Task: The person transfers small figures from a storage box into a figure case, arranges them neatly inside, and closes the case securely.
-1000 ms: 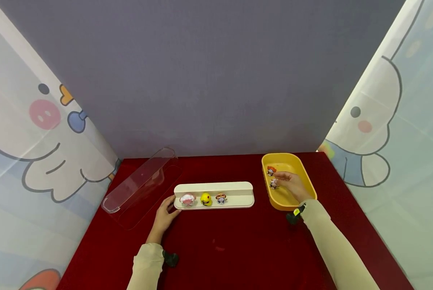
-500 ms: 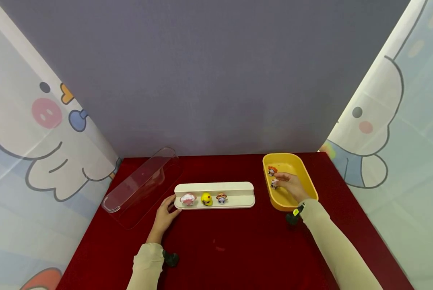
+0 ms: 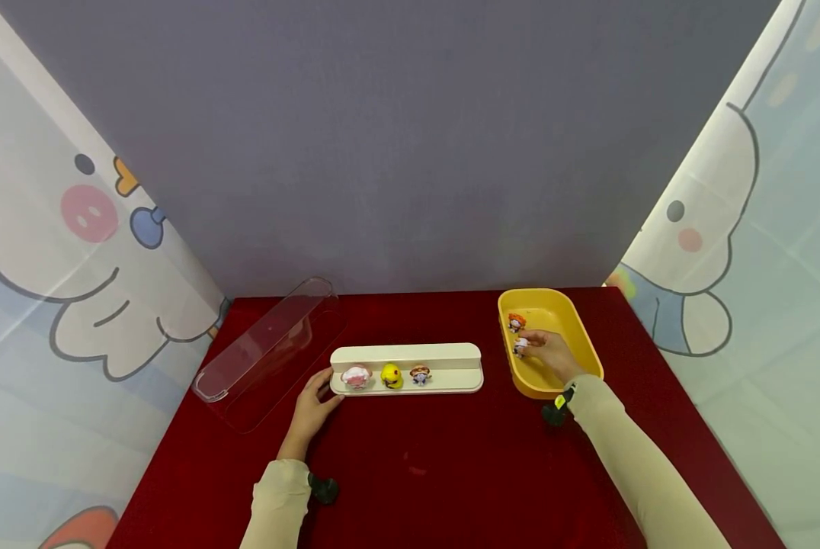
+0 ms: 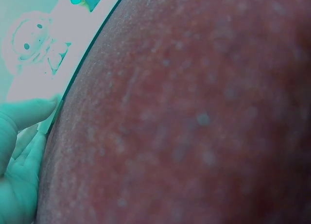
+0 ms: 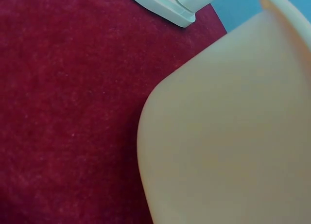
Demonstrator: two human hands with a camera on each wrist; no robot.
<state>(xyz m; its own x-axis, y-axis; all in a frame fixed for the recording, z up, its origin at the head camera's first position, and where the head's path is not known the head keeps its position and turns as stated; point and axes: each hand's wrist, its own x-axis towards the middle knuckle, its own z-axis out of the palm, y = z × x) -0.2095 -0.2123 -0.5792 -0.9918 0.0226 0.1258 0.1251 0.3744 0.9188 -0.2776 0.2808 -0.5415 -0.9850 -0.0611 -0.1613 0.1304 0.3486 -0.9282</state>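
Note:
My left hand (image 3: 310, 412) holds the left end of a long cream display base (image 3: 451, 379), its thumb (image 4: 36, 112) at the front edge. On the base stand a pink-and-white figurine (image 3: 357, 377), a yellow figurine (image 3: 392, 375) and a small brown-haired figurine (image 3: 420, 374). My right hand (image 3: 550, 353) reaches into a yellow tray (image 3: 578, 335), its fingertips pinching a small white figurine (image 3: 520, 347), partly hidden by the fingers. An orange-haired figurine (image 3: 516, 322) is just behind it in the tray. The right wrist view shows only the tray's outer wall (image 5: 228, 136) and the base's end (image 5: 167, 8).
A clear plastic cover (image 3: 266, 343) lies slanted on the red cloth (image 3: 410, 473) at the left. A grey panel (image 3: 410, 152) rises behind the table. Printed curtains (image 3: 129, 320) flank both sides.
The right fingers have shifted very slightly at the white figurine. The left hand and the things on the base stay as they were.

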